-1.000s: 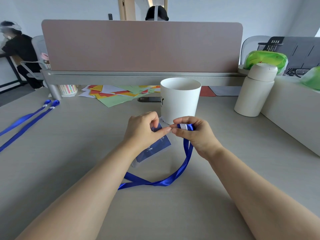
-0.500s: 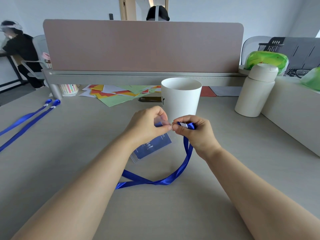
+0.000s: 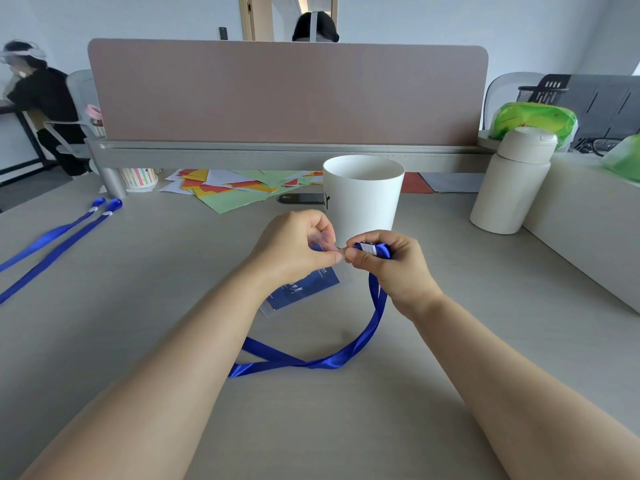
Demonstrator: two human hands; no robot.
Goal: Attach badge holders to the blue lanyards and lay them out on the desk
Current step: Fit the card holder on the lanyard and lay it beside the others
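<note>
1. The desk (image 3: 145, 306) is serving as the layout surface. Two spare lanyards (image 3: 59, 237) are lying stretched out at its far left with no holders on them, probably awaiting their turn.
2. The blue lanyard (image 3: 375, 317) is trailing from the right hand into a slack loop on the desk, which is leaving its end free to turn.
3. The badge holder (image 3: 304, 287) is hanging tilted beneath the left hand, just before the white cup (image 3: 363, 199).
4. The left hand (image 3: 294, 247) is pinching the holder's top edge. The right hand (image 3: 398, 268) is gripping the lanyard's clip (image 3: 369, 248), and the fingertips are meeting, likely to line up slot and clip.
5. A second ago the left forefinger was stretched out; now it is curling into the pinch.
</note>
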